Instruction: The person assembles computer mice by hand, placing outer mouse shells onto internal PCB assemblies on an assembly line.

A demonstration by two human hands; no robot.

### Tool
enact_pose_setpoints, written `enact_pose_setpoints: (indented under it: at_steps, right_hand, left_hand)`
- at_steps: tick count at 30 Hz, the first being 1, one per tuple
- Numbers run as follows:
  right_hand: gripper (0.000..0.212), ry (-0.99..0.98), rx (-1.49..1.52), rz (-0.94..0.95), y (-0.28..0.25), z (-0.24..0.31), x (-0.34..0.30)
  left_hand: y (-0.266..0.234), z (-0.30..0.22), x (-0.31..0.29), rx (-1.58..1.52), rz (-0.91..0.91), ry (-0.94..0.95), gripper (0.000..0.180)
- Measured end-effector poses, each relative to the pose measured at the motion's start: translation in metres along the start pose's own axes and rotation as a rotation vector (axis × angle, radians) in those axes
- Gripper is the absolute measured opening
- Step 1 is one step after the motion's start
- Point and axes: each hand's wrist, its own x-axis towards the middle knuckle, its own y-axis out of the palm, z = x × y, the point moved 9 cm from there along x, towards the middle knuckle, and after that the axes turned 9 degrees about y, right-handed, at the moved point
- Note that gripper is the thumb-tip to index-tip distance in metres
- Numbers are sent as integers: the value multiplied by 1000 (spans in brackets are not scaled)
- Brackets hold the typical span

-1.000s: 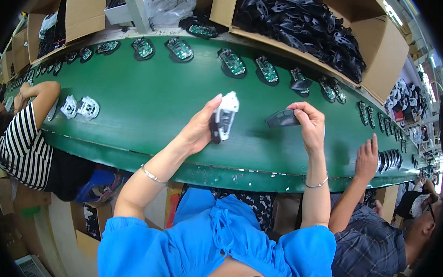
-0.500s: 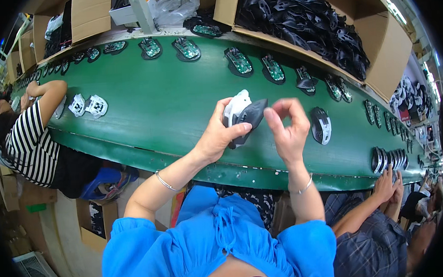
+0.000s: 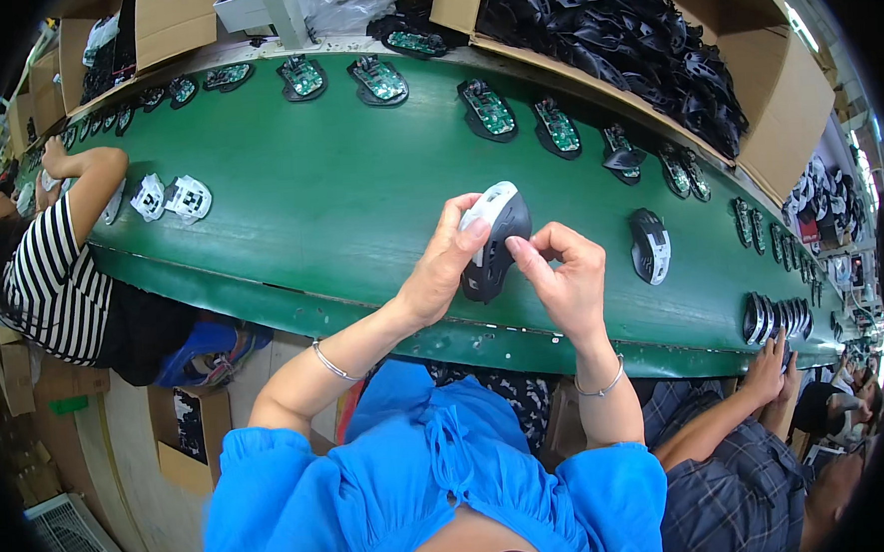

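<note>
A computer mouse shell [image 3: 496,248], white on top with a black side, is held above the green table in front of me. My left hand [image 3: 440,272] grips it from the left, the thumb lying on its white part. My right hand [image 3: 568,275] is closed at its right side, thumb and fingers pressing on the black side part. What lies under the fingers is hidden. To the right of my hands another black and white mouse shell [image 3: 650,247] lies on the table.
Several mouse bases with green circuit boards [image 3: 489,111] line the far side of the green table [image 3: 297,184]. Two white shells [image 3: 188,197] lie at left. A cardboard box of black parts [image 3: 600,53] stands behind. Co-workers sit on both sides; one's hand [image 3: 767,371] is near stacked black parts [image 3: 776,318].
My right hand has come down onto the mouse shell, its thumb now pressing the side. The black part that stuck out now sits flush along the shell, which has turned more upright.
</note>
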Motion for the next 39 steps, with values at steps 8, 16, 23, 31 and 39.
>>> enact_pose_setpoints:
  at_steps: [8, 16, 23, 31, 39]
  right_hand:
    - [23, 101, 64, 50, 12, -14, -7]
    - [34, 376, 714, 381, 13, -35, -8]
    - [20, 472, 434, 367, 25, -54, -7]
    - [17, 605, 546, 436, 57, -69, -9]
    - [11, 593, 608, 517, 62, -71, 12]
  left_hand:
    - [-12, -13, -5, 431, -95, 163, 65]
    - [-5, -29, -9, 714, 149, 486, 75]
    - [-6, -23, -8, 891, 254, 583, 72]
    - [-35, -5, -6, 704, 237, 327, 62]
    - [-43, 12, 4, 588, 215, 146, 69]
